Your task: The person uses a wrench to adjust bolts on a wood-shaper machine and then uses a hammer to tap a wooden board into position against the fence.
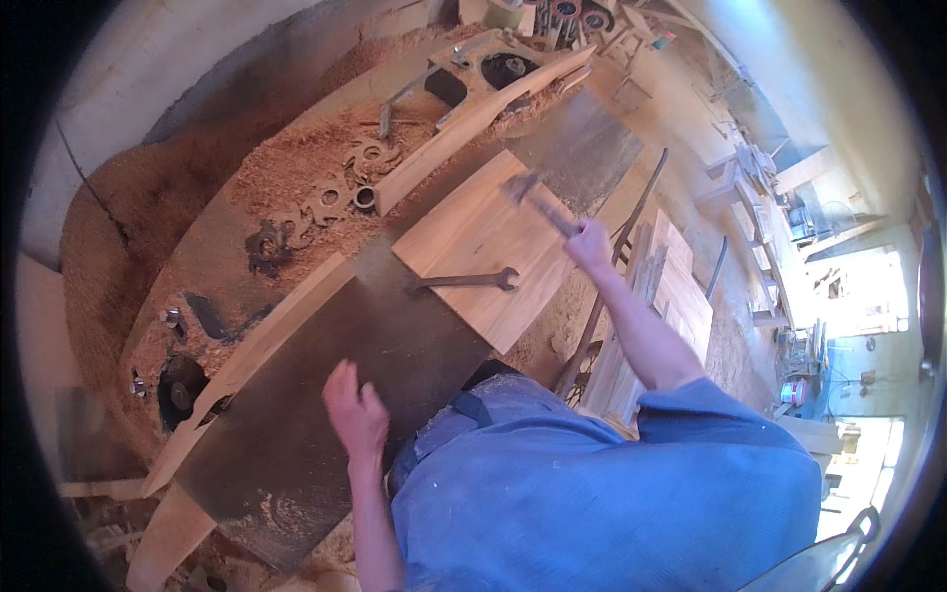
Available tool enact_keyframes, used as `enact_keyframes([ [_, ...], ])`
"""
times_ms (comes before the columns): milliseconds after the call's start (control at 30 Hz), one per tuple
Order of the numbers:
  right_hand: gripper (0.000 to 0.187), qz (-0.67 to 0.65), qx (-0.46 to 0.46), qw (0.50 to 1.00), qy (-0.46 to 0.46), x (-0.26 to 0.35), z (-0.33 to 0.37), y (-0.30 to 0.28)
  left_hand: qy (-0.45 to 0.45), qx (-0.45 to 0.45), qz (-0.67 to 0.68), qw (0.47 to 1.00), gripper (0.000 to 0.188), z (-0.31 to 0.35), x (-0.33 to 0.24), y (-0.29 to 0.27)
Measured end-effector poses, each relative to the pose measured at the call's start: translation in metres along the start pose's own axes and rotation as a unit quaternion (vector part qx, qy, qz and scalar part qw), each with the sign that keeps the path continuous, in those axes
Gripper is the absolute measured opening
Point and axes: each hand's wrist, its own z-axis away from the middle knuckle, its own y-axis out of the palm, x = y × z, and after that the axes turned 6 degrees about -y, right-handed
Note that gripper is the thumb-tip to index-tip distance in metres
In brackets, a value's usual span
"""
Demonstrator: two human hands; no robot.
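Observation:
My right hand [589, 247] is closed around the handle of a hammer [548, 209], whose blurred head is over the far part of a pale wooden panel [469, 232]. An open-ended wrench [469, 281] lies across that panel, its jaw toward the right. The panel rests on the dark, flat machine table [316, 405]. My left hand [355, 409] hovers at the near part of this table, thumb apart from the fingers, holding nothing. Beyond it, a long wooden fence piece [261, 345] runs along the table, and a second one [473, 133] continues farther off.
Several toothed cutter heads [330, 200] and a metal ring [365, 198] lie among reddish shavings [286, 163] behind the fence pieces. A curved dark bar [641, 202] and stacked boards [646, 286] stand to my right. Farther right is a workbench [760, 222] loaded with wood.

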Motion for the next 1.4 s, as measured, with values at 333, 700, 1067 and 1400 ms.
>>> enact_keyframes([
  [333, 0.027, -0.008, -0.098, 0.982, -0.162, -0.086, -0.121, 0.011, 0.159, 0.1, -0.156, 0.97, 0.05, -0.1, -0.144, 0.134],
  [700, 0.034, -0.134, 0.042, 0.99, 0.024, -0.097, -0.02, 0.022, -0.024, 0.12, -0.154, 0.98, 0.045, -0.055, -0.133, 0.142],
  [1067, 0.015, -0.436, 0.364, 0.807, 0.165, -0.106, -0.03, -0.061, -0.347, 0.053, 0.238, 0.905, 0.023, -0.03, -0.126, 0.129],
  [1400, 0.066, -0.416, 0.393, 0.82, -0.011, -0.031, -0.081, -0.133, -0.424, -0.011, 0.368, 0.827, 0.014, -0.027, -0.149, 0.152],
])
